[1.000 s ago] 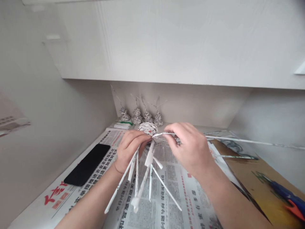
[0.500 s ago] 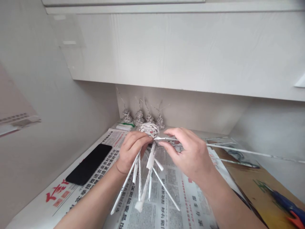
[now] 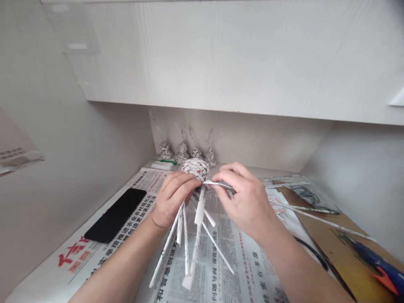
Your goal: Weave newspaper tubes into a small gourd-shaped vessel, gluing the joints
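Observation:
A small woven ball of rolled newspaper (image 3: pixel 195 168) is in front of me, with several loose paper tubes (image 3: pixel 187 235) fanning down from its underside toward me. My left hand (image 3: pixel 176 195) is closed around the lower left of this weaving, its fingertips at the base of the tubes. My right hand (image 3: pixel 241 198) pinches a rolled paper strand (image 3: pixel 217 183) between thumb and fingers, just right of the ball. The strand's near end meets the weaving beside my left fingertips. Its far part runs behind my right hand, out to the right.
Newspaper (image 3: pixel 217 252) covers the table. A black phone (image 3: pixel 116 215) lies at the left. Several small woven paper pieces (image 3: pixel 182 153) stand at the back wall. More paper tubes (image 3: pixel 284 184), cardboard (image 3: pixel 334 248) and a blue-orange tool (image 3: pixel 378 265) are at the right.
My right thumb and fingers have closed together on the paper strand. The strand's far end has swung lower on the right. The camera view has tilted slightly down.

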A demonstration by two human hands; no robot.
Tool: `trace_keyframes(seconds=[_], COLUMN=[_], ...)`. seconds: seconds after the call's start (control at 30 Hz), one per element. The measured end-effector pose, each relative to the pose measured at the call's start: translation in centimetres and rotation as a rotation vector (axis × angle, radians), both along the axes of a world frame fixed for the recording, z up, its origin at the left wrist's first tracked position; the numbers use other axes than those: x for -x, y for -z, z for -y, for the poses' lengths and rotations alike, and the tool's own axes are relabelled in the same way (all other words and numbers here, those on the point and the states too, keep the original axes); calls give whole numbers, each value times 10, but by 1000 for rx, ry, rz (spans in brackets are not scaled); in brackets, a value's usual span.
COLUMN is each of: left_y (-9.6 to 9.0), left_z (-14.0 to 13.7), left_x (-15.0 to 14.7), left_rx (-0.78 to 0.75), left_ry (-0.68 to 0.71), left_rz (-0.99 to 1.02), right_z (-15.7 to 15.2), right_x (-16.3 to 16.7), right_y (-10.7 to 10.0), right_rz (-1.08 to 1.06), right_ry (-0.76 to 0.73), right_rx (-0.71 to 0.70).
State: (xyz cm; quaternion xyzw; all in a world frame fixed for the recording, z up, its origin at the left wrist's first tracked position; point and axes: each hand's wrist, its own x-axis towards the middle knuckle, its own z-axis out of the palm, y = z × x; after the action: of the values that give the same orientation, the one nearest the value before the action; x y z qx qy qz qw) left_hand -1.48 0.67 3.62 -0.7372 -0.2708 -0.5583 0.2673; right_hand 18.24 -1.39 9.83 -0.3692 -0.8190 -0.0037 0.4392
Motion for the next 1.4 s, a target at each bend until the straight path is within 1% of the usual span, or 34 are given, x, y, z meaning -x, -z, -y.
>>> trace_keyframes(seconds=[0.3,0.63,0.8,0.87,0.97,1.13,1.27,1.4], left_y=[1,7,6,3,-1,-3,-6,-4], left_z=[2,0,0,-1,-4,-9,-10,-12], left_x=[1,0,-2,-2,-2,-5,-7,-7], left_rx=[-13,30,69,103,195,343,435,567], left_ry=[2,21,38,40,39,83,131,90], left_rz=[-65,-72,-59,-53,-29,21,22,10], right_z=[6,3,0,-1,-2,-11,-23,-33], right_x=[4,2,-1,-2,0,3,0,-1], right_y=[-1,-2,-2,-1,1,12,22,26], right_rz=[-3,1,64,94,130,210,264,349], right_ry=[22,47,92,98,75,20,11,34], right_rx=[37,125,135,124,81,-2,-5,35])
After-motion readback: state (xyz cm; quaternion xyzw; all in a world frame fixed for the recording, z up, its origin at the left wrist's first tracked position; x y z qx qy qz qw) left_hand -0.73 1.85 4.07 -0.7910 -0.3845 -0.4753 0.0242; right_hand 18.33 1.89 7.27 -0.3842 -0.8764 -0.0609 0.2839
